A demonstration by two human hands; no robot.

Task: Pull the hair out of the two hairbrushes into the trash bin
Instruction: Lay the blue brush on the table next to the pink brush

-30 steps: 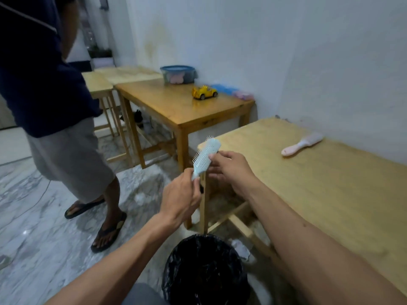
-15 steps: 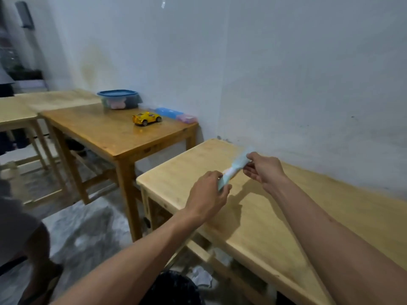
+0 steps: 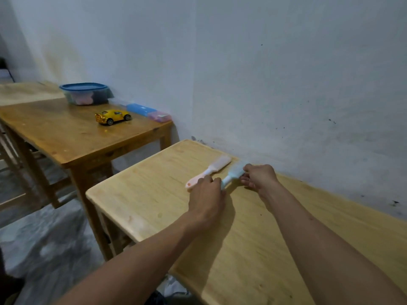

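Note:
A light blue hairbrush [image 3: 234, 174] is low over the pale wooden table [image 3: 154, 194], close to the wall. My left hand [image 3: 207, 194] grips its handle end and my right hand [image 3: 259, 178] holds its head end. Just left of it a pink hairbrush [image 3: 211, 170] lies flat on the table, its handle toward me and partly hidden behind my left hand. The black trash bin [image 3: 158, 299] shows only as a dark sliver at the bottom edge, below the table's front.
A darker wooden table [image 3: 66, 137] stands to the left with a yellow toy car [image 3: 113, 116], a blue-lidded container [image 3: 84, 93] and a blue and pink case [image 3: 148, 112]. A white wall runs along the back. Marble floor lies at lower left.
My view has swung from the bin up to the table. Both hands carried the blue hairbrush from above the bin over the table to beside the pink hairbrush.

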